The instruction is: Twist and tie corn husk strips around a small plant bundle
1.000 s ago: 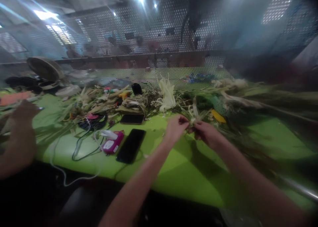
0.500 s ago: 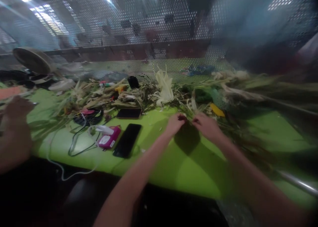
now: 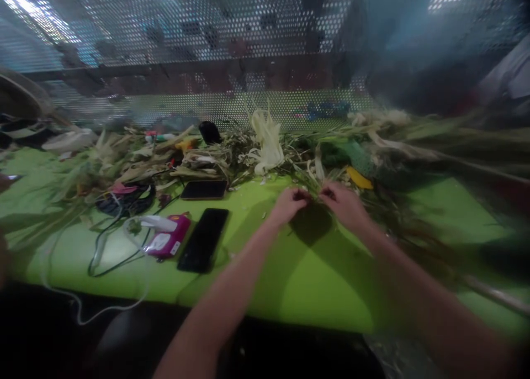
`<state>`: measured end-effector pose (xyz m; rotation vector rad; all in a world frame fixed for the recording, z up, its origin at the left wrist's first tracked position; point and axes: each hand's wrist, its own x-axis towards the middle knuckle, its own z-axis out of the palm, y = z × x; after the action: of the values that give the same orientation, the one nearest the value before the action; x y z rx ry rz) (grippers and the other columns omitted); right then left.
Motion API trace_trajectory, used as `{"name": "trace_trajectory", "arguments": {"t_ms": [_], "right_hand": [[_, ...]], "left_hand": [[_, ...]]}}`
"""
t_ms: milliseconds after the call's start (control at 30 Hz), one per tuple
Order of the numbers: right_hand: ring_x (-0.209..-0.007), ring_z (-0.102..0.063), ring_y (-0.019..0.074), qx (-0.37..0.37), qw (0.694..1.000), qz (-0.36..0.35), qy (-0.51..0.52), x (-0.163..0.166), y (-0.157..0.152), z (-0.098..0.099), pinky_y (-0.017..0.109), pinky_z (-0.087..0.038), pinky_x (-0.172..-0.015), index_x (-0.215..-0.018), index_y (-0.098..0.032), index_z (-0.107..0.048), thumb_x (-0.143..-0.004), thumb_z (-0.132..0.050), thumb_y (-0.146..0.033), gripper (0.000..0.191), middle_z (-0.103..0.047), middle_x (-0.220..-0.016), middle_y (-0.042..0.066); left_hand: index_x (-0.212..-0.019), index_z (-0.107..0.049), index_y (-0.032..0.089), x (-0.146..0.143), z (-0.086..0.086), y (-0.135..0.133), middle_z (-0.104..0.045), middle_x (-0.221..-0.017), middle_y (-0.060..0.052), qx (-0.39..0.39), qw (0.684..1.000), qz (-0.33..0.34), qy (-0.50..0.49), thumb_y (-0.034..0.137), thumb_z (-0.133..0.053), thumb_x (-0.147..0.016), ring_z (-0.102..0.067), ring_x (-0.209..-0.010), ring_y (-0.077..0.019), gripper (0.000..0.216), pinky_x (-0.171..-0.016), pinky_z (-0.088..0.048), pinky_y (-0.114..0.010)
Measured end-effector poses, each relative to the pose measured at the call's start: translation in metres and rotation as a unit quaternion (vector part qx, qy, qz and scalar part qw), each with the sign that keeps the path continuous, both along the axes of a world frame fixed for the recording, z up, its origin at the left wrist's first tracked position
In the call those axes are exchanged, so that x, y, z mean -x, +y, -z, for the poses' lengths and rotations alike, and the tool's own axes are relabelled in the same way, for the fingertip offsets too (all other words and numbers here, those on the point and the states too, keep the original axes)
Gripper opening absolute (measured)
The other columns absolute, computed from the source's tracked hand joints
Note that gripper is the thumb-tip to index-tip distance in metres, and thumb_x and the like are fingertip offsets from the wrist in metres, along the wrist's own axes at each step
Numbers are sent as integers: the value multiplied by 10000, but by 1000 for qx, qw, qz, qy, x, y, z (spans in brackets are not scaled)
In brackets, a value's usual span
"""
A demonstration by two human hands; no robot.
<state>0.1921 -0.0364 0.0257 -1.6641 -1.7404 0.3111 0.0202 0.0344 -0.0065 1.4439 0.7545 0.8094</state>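
Both hands meet above the green table [image 3: 306, 290], fingers curled in, close in front of the heap of dry plant matter. My left hand [image 3: 290, 205] is closed in a pinch, its fingertips pointing right. Facing it a short gap away, my right hand [image 3: 342, 199] is pinched too. Whatever lies between the fingertips is too small and dark to make out. Just beyond them stands a pale bundle of dried husk [image 3: 267, 141]. A yellow object [image 3: 359, 178] lies right of my right hand among dry stalks.
Left of my arms lie a black phone [image 3: 204, 240], a second phone [image 3: 204, 189] and a magenta power adapter [image 3: 169, 236] with a white cable [image 3: 93, 315]. Dried leaves [image 3: 136, 166] are heaped along the back before a perforated metal screen [image 3: 232, 105]. A person's hand [image 3: 5, 183] shows at the left edge.
The view has swung slightly, so the table items sit farther left. The other person's arm has mostly left the frame. My hands stay close together, fingers still pinched.
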Motion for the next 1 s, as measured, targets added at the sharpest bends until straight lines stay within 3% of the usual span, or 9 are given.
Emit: {"name": "trace_trajectory", "arguments": {"t_ms": [133, 333, 533, 733, 1000], "right_hand": [[-875, -594, 218, -28, 1000, -1, -4, 1, 0, 1, 315, -414, -774, -837, -212, -595, -853, -529, -236, 72, -648, -915, 57], [-596, -553, 166, 45, 997, 11, 57, 4, 2, 10, 283, -392, -618, -916, -230, -610, -883, -538, -304, 108, -628, -702, -14], [-807, -600, 197, -3, 998, -11, 55, 9, 4, 7, 297, -422, -728, -871, -224, -647, -864, -584, -312, 109, -683, -884, 30], [-795, -598, 195, -7, 998, -18, 64, 16, 2, 1, 307, -426, -741, -857, -212, -670, -846, -607, -305, 113, -689, -864, 39], [-589, -558, 155, 70, 985, -18, 155, 11, 2, 7, 293, -420, -611, -851, -199, -666, -809, -618, -398, 209, -661, -746, 11]], "left_hand": [[-797, -631, 140, 0, 1, 0, -622, -727, 11, 14, 999, 23, -32, 114, -668, -664, -555, -688, -89, 141, -660, -421, -205], [-806, -594, 147, 0, -2, 0, -599, -707, 27, -5, 999, 28, -14, 78, -646, -655, -548, -679, -86, 174, -661, -426, -200], [-870, -643, 142, -1, 0, 2, -664, -749, -11, -15, 999, 40, 17, 126, -688, -668, -585, -689, -114, 208, -664, -438, -229], [-772, -648, 152, -1, 5, 3, -614, -678, 14, -39, 998, 24, 47, 167, -649, -696, -509, -607, -98, 78, -592, -377, -217], [-789, -612, 152, -1, -3, -2, -602, -699, 23, -13, 1000, 20, 4, 116, -614, -670, -528, -655, -100, 124, -666, -408, -231]]}}
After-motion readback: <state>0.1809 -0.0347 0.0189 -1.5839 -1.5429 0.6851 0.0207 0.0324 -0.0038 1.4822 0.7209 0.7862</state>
